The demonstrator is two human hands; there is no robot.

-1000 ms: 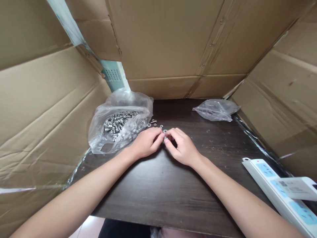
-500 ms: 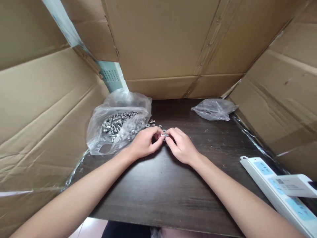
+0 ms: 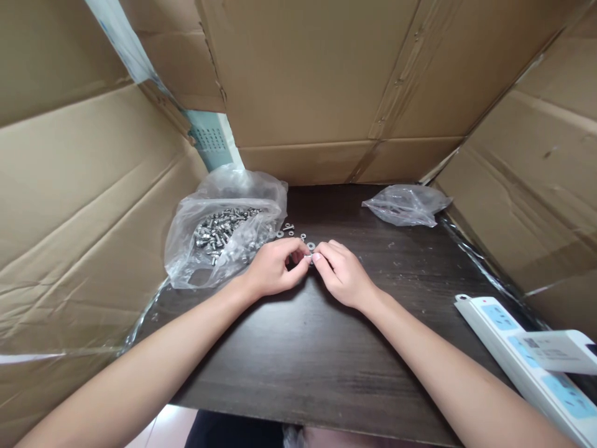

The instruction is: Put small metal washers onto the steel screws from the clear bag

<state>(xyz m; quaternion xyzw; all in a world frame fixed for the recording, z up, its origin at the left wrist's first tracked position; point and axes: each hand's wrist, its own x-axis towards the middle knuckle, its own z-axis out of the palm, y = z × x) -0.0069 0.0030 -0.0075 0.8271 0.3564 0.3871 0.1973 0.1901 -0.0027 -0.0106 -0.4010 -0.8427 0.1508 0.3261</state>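
A small metal bolt is pinched between the fingertips of both hands over the dark table. My left hand is closed on its left end. The thumb and forefinger of my right hand are closed at its right end and cover much of it. Whether a nut or washer sits on the shank is too small and hidden to tell. Just behind my fingertips lies a flat washer. Farther back and left are another washer, a nut and a loose bolt.
An open clear plastic bag full of bolts stands left of my hands. A second clear bag lies at the back right. A white power strip runs along the right side. Cardboard walls enclose the table.
My right fingertips have closed over the right end of the bolt, which showed bare before. The view has shifted slightly; the hands stay nearly in place.
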